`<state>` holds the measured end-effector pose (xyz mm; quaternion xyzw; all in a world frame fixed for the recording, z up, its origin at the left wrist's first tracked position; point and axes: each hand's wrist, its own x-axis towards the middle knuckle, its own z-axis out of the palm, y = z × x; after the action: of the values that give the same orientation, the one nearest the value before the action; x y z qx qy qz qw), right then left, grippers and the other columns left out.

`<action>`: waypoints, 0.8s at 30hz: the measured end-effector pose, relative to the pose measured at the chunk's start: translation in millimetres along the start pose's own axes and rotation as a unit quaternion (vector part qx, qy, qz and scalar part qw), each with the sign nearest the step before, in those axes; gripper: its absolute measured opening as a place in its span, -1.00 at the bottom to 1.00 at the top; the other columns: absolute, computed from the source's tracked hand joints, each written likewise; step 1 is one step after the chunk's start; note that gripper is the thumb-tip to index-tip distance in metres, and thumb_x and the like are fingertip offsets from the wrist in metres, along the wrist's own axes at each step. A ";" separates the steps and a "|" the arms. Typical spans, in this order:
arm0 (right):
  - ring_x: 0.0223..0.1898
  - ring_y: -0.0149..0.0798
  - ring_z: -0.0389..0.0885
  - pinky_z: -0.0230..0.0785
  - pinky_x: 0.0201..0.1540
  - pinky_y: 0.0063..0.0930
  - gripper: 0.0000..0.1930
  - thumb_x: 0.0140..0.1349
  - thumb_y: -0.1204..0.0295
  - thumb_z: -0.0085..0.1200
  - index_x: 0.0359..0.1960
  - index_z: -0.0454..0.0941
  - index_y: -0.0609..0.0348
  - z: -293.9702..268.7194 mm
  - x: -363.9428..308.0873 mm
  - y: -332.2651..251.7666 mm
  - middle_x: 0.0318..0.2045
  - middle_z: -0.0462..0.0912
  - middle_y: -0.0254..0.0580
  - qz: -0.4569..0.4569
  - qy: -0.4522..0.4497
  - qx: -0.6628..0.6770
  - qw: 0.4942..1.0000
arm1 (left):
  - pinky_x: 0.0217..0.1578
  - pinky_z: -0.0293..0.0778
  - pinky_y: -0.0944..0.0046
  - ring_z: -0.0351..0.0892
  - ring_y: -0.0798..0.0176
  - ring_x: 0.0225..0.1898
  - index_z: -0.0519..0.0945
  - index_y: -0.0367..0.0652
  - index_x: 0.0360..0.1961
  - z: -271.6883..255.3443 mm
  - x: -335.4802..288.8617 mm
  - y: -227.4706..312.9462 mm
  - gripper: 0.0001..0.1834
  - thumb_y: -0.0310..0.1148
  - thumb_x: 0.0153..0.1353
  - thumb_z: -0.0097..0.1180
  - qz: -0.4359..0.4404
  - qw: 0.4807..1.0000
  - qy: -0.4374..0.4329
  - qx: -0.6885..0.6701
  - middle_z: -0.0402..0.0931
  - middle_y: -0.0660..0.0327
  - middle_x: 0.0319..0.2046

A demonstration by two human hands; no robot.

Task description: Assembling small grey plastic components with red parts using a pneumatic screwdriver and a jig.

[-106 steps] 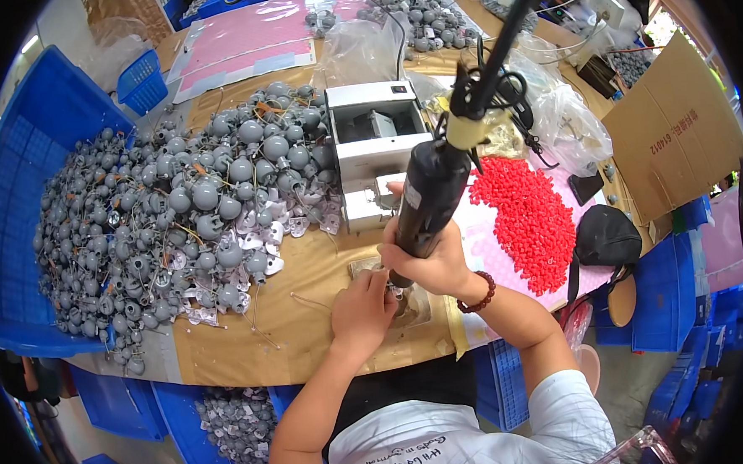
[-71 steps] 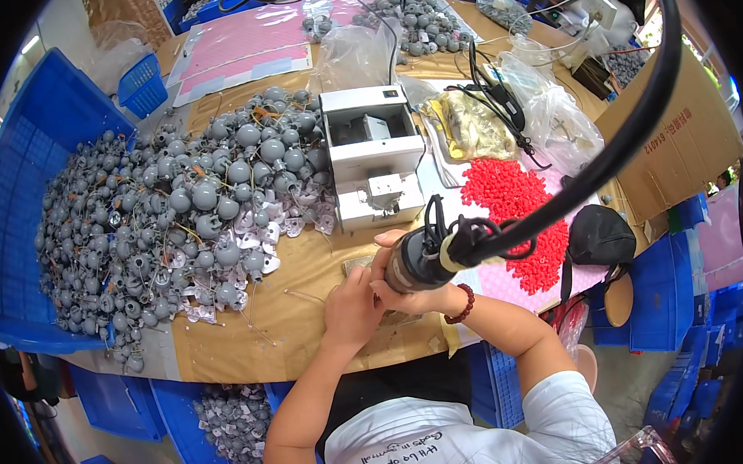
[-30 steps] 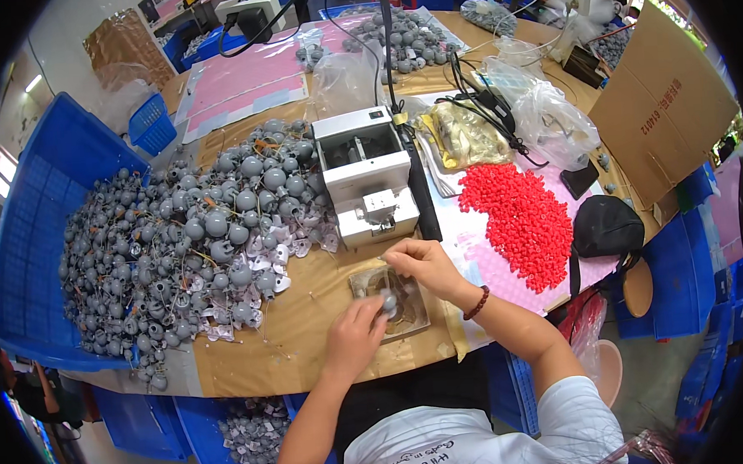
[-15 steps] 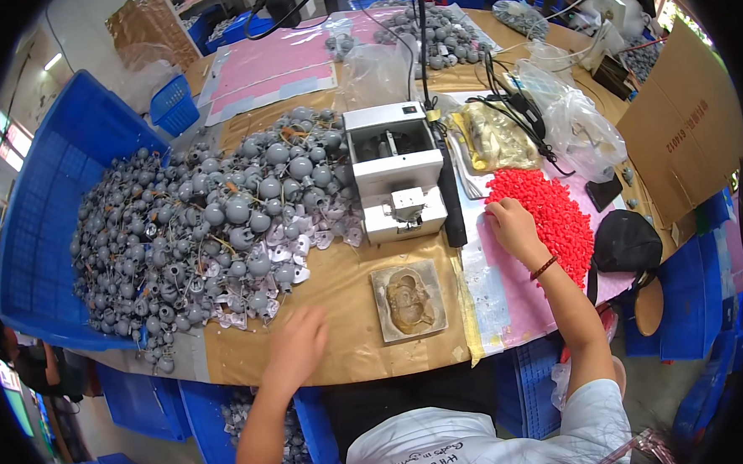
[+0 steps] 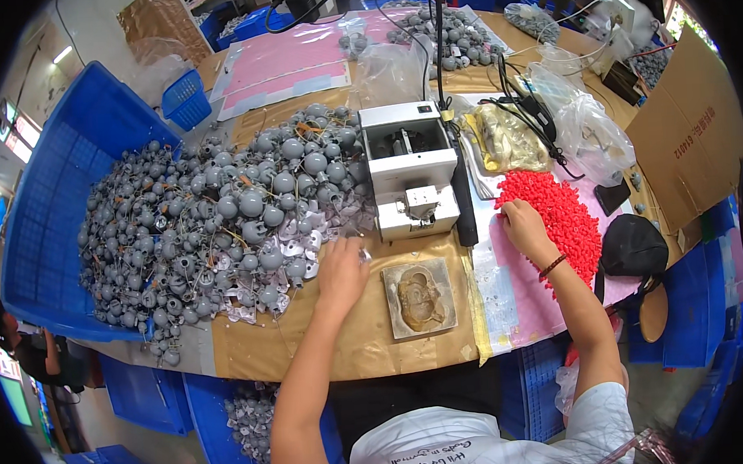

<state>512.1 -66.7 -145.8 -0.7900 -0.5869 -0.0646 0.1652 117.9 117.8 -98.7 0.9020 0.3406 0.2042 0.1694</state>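
Note:
My left hand [image 5: 343, 273] is over the bench beside the heap of grey ball-shaped parts [image 5: 283, 183]. Its fingers are curled, and something small and pale shows at their tips, too blurred to name. Flat white-lilac pieces [image 5: 301, 244] lie along the heap's near edge, just left of that hand. My right hand [image 5: 525, 226] rests at the left border of a pile of small red plastic pieces [image 5: 569, 234], fingers pinched together; what they hold is hidden. Between the hands stand a white bench machine [image 5: 410, 169] and, nearer me, a square metal block with a hollowed shape [image 5: 419, 297].
A big blue crate [image 5: 40, 241] lies tipped at the left behind the heap. Cables [image 5: 521, 111], plastic bags [image 5: 593, 132] and a black cap [image 5: 633, 243] lie to the right, near a cardboard sheet [image 5: 690, 135]. A blue bin with grey parts [image 5: 231, 441] stands below the bench edge.
My left hand has moved up and right, away from the bench's front edge toward the machine. My right hand stays at the red pile. The whole view has shifted slightly.

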 end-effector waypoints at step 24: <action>-0.23 -0.19 0.69 0.58 -0.24 -0.35 -0.84 0.22 0.59 0.37 -0.21 0.66 0.20 -73.6 -21.9 -156.4 -0.22 0.67 -0.15 -0.153 -0.050 0.433 0.887 | 0.00 0.49 0.06 0.50 -0.04 -0.03 0.74 -0.06 -0.18 -9.3 -70.4 82.9 -0.79 -0.34 0.16 0.44 0.004 0.981 -0.075 -0.181 0.54 0.16 -0.21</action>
<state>363.8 -71.1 -54.4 -0.5421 -0.6778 0.2110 0.4497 110.4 12.4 -71.6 0.8707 0.2807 0.1950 0.3536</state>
